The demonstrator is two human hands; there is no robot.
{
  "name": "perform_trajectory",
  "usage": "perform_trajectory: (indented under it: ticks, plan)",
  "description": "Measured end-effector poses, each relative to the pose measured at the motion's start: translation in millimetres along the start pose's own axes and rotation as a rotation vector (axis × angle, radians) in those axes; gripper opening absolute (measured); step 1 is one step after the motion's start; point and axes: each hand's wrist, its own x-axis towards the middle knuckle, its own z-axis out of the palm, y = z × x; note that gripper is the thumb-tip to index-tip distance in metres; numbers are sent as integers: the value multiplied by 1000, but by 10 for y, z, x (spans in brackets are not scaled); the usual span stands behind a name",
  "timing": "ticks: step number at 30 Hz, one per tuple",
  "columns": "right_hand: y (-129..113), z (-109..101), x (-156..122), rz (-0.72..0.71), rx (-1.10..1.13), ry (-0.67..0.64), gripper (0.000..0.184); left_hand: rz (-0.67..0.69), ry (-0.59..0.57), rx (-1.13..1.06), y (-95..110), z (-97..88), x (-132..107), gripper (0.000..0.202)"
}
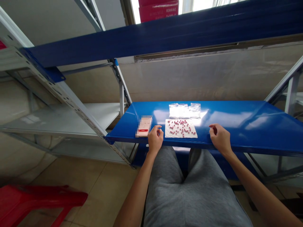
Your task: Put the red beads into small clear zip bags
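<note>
Pink beads [180, 127] lie scattered on a white cloth [169, 133] at the middle of the frame. The left hand [155, 138] and right hand [220, 138] rest empty, loosely curled and well apart on the front edge of the blue shelf [236, 116], the left just beside a phone [144, 126]. Plastic bags [184, 110] lie behind the cloth.

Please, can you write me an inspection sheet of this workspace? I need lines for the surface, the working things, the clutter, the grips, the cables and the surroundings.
Surface: glossy blue metal shelf.
Working things: white paper sheet with many small pink-red round pieces; clear plastic bags lie behind it.
Clutter: smartphone left of the sheet, screen partly blurred.
Grips: left hand empty, at the shelf's front edge, between phone and sheet; right hand empty, on the front edge, right of the sheet.
Cables: nothing seen.
Surroundings: grey metal shelving upright, blue beam above, red stool on tiled floor.
</note>
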Motion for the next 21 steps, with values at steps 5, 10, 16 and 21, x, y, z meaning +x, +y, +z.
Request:
perform_trajectory:
  ticks: [5,10,16,21]
  plan:
    - [-5,13,-7,-25,-18,-15,24,-43,1,-18,8,-5,14,16]
    - [-18,18,-6,-37,-26,-29,25,-45,-6,-16,17,-7,5,17]
    - [-34,14,-8,-41,-32,-44,25,-39,1,-12,20,-3,2,16]
    - [-27,24,-16,-47,-39,-48,26,-30,-3,-9,21,-3,-4,16]
